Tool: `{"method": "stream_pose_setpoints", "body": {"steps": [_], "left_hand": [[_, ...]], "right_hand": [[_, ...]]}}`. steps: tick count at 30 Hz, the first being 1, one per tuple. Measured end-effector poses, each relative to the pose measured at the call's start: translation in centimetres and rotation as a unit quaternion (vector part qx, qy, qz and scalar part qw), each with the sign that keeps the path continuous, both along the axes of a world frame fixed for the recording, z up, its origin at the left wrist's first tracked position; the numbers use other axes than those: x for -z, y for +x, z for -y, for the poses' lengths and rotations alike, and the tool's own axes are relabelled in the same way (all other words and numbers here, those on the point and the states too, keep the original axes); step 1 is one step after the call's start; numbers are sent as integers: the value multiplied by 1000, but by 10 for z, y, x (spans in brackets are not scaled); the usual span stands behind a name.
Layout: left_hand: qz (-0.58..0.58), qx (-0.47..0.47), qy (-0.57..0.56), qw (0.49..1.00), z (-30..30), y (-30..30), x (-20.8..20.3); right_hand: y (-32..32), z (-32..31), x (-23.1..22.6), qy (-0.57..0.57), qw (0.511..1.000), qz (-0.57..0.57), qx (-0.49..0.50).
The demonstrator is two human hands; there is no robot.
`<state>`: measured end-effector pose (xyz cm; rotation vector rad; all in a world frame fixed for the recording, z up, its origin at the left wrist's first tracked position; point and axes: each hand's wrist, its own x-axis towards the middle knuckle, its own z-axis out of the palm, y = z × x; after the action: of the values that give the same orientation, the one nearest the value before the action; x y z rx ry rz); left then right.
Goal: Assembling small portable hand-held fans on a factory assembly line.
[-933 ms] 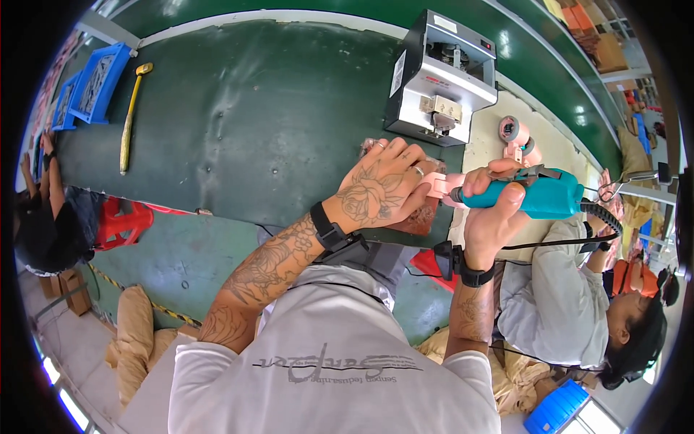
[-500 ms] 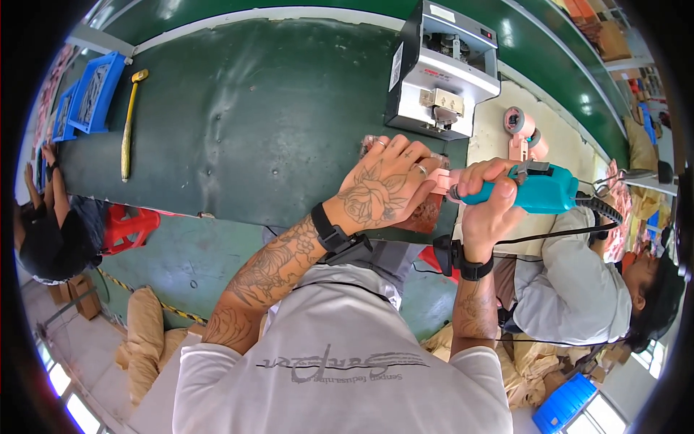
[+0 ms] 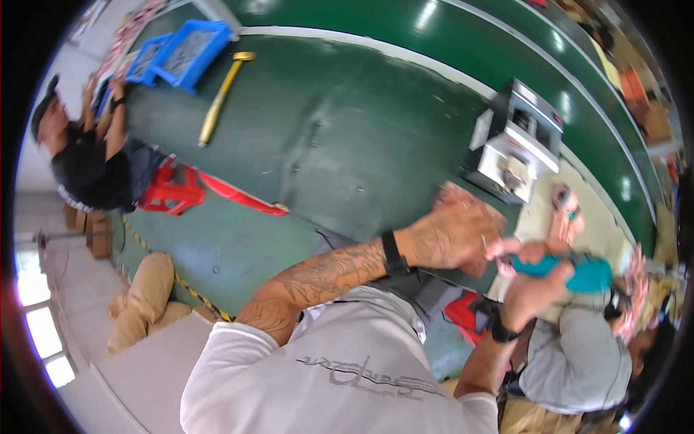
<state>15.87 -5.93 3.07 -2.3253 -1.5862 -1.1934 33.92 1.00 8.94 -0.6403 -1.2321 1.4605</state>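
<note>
Teal shows first to the right of the reddish block [image 3: 452, 195]: the tool [image 3: 591, 275], gripped by the right hand [image 3: 535, 291], thumb and fingers closed round its body on the block's near right side. Closest to the block, the left hand [image 3: 448, 237] lies over it with bent fingers and seems to close on the pink piece [image 3: 504, 248], which juts out at the block's right edge; blur hides the exact fingertip hold. Tool nose and piece seem to meet just right of the block, though whether the nose is seated cannot be told. To do this well, I would press the piece firmly against the block so it cannot twist, line the tool up straight with it, push evenly from the right, and leave the left thumb clear of the nose. Also right of the block, a co-worker's grey sleeve [image 3: 578, 354] shows, so the right elbow should swing little. Beyond the block to the right, pink wheels [image 3: 567, 215] rest on a pale sheet, near a machine [image 3: 512, 148]. Well left of the block, a yellow hammer [image 3: 220, 100] lies on the green bench [image 3: 361, 145], with blue trays [image 3: 191, 56] farther off.
</note>
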Motion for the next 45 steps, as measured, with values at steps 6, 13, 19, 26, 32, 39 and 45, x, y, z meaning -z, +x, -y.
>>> {"method": "stream_pose_setpoints", "body": {"steps": [6, 13, 19, 26, 32, 39, 45], "left_hand": [[136, -28, -74, 987, 58, -36, -27], [50, -455, -72, 886, 119, -137, 4], [4, -127, -195, 972, 55, -49, -36], [-59, -75, -258, 962, 32, 3, -6], [-60, -80, -261, 960, 30, 11, -9], [-38, -68, -241, 967, 29, 20, -12], [196, 61, -178, 962, 16, 26, -38]], "right_hand": [[25, 15, -23, 47, 992, -84, 77], [24, 22, 10, 84, 988, 81, 106], [22, 18, 12, 86, 987, 72, 114], [31, 22, 12, 81, 988, 76, 109], [25, 13, 20, 88, 992, 46, 82], [22, 7, 14, 34, 992, 111, 52], [35, 2, 27, -77, 994, -65, -34]]}}
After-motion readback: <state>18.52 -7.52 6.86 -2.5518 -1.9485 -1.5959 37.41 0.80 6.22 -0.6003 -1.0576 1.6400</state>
